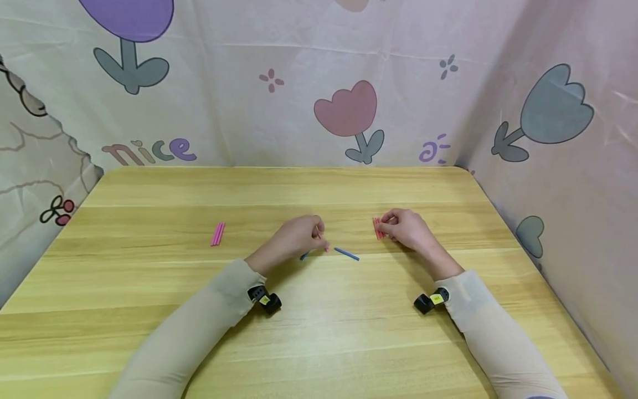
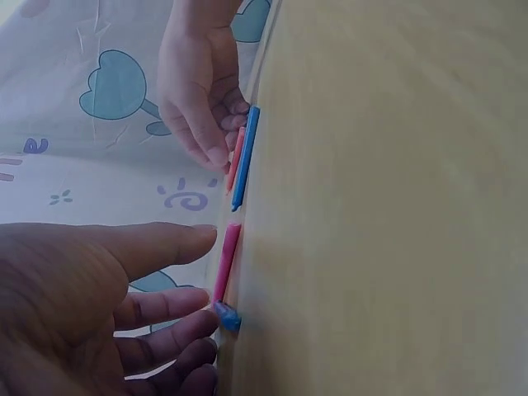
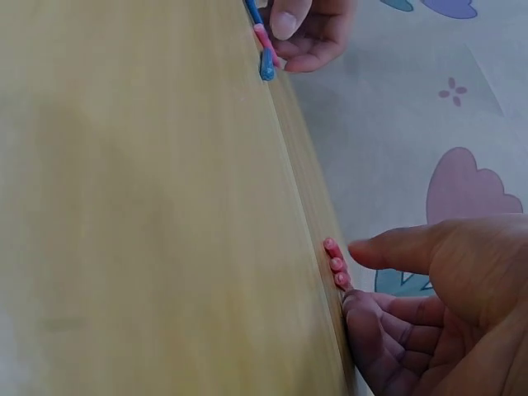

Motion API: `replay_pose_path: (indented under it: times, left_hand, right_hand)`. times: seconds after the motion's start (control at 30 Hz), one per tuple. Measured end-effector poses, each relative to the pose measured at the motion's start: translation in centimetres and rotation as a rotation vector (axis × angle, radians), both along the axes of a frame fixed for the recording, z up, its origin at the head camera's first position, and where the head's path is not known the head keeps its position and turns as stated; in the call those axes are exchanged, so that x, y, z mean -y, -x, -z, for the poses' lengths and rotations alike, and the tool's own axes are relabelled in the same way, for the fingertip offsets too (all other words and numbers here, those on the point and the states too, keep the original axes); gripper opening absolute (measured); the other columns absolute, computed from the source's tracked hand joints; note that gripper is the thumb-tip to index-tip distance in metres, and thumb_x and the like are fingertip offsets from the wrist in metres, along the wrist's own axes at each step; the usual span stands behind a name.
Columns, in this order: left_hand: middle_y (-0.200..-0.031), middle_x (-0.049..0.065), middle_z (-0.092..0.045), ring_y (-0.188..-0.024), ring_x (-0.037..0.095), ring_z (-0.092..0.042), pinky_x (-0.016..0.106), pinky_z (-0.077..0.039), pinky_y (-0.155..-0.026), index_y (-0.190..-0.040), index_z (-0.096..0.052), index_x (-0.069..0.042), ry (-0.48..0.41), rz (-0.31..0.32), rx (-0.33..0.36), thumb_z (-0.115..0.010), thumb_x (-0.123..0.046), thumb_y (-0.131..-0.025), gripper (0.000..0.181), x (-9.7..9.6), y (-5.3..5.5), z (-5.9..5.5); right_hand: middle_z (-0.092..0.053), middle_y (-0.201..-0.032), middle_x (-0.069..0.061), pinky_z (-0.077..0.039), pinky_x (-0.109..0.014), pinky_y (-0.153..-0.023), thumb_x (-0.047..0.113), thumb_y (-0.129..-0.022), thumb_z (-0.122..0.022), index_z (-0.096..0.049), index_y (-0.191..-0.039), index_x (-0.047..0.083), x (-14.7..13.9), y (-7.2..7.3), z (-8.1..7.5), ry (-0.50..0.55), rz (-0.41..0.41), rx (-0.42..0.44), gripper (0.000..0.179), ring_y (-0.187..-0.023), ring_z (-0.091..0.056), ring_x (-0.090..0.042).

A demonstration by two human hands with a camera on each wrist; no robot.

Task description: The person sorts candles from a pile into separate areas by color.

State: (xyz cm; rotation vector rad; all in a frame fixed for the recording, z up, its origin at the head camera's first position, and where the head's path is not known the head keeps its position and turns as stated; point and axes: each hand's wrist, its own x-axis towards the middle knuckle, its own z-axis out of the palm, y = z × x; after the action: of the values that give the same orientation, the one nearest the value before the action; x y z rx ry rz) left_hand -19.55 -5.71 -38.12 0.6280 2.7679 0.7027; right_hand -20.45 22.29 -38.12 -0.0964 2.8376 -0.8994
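The left hand pinches a pink stick with curled fingers, while the right hand touches the red sticks, fingers loosely bent.

Light wooden tabletop enclosed by a printed fabric backdrop.
Pale cloth hangs far, left and right; printed with purple, pink and grey-blue tulips, small blossoms and the word "nice". Even, soft light.

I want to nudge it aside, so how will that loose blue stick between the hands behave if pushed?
The blue stick looks thin and straight, so probably stiff and very light. If round, it may roll on the smooth wooden table. Lying flat, it could be fiddly to pinch.
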Motion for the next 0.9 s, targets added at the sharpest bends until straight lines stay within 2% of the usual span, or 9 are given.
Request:
replay_pose_path:
  times: [0.2,0.4,0.57,0.7,0.9]
  left_hand:
    - [-0.098,0.000,-0.063,-0.090,0.016,-0.059,0.034,-0.048,-0.082,-0.106,-0.064,-0.008,0.013,0.025,-0.018,-0.076,-0.035,-0.085,0.036,-0.10,-0.06,0.19]
    - [-0.098,0.000,-0.061,-0.091,0.017,-0.058,0.034,-0.047,-0.084,-0.106,-0.064,-0.008,0.007,0.033,-0.014,-0.077,-0.034,-0.085,0.036,-0.35,-0.39,0.07]
    - [-0.100,-0.001,-0.063,-0.092,0.016,-0.059,0.034,-0.047,-0.085,-0.110,-0.063,-0.007,-0.046,0.021,-0.002,-0.079,-0.030,-0.084,0.038,-0.57,-0.43,0.11]
    - [-0.096,-0.004,-0.063,-0.087,0.015,-0.057,0.032,-0.046,-0.083,-0.114,-0.062,-0.006,-0.088,0.009,-0.003,-0.079,-0.024,-0.082,0.040,-0.66,-0.43,0.36]
    - [-0.093,-0.004,-0.062,-0.084,0.014,-0.055,0.031,-0.046,-0.082,-0.116,-0.061,-0.004,-0.108,0.006,-0.020,-0.073,-0.014,-0.082,0.038,-0.81,-0.49,0.53]
  right_hand:
    - [-0.068,-0.088,-0.008,-0.045,-0.034,-0.068,0.033,-0.089,-0.071,-0.064,-0.113,0.003,0.10,-0.09,-0.11,-0.039,-0.009,-0.017,0.040,-0.072,-0.061,-0.019]
    - [-0.067,-0.094,-0.011,-0.045,-0.035,-0.073,0.033,-0.089,-0.071,-0.064,-0.113,0.003,0.14,-0.22,-0.21,-0.063,-0.004,-0.025,0.039,-0.080,-0.059,-0.023]
    - [-0.067,-0.094,-0.010,-0.044,-0.035,-0.072,0.033,-0.089,-0.071,-0.064,-0.113,0.003,0.15,-0.25,-0.19,-0.063,-0.003,-0.024,0.039,-0.079,-0.059,-0.022]
    - [-0.067,-0.093,-0.010,-0.044,-0.034,-0.071,0.033,-0.089,-0.071,-0.065,-0.112,0.003,0.11,-0.21,-0.11,-0.062,-0.003,-0.030,0.038,-0.079,-0.059,-0.022]
    - [-0.067,-0.092,-0.009,-0.044,-0.034,-0.070,0.033,-0.089,-0.071,-0.065,-0.111,0.003,0.09,-0.21,0.01,-0.059,-0.006,-0.032,0.038,-0.077,-0.058,-0.021]
